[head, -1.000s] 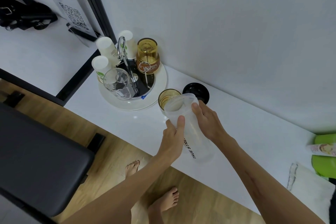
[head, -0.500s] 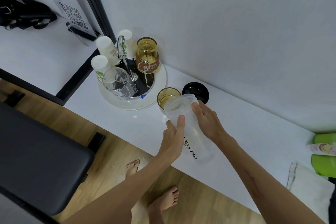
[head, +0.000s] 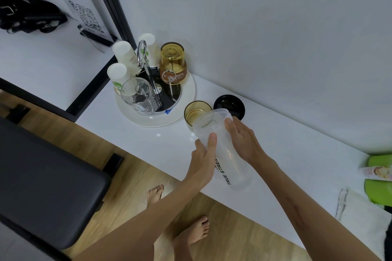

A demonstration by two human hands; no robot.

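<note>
A clear plastic shaker bottle (head: 224, 150) with black lettering is tilted, its open mouth over the rim of an amber glass (head: 196, 112) that stands on the white counter (head: 297, 144). My left hand (head: 203, 159) grips the bottle's left side, thumb up on its wall. On the right side of the neck my right hand (head: 244, 140) holds the bottle. The bottle's black lid (head: 230, 104) lies on the counter just behind the glass.
A round white tray (head: 184, 108) at the back left holds an upturned clear glass (head: 137, 95), an upturned amber glass (head: 172, 63), paper cups (head: 125, 55) and a metal handle. A black bench (head: 42, 176) stands left. Green items (head: 379, 178) and a white cloth (head: 360, 210) lie at the right edge.
The bottle and both hands have barely shifted; its mouth has stayed over the amber glass.
</note>
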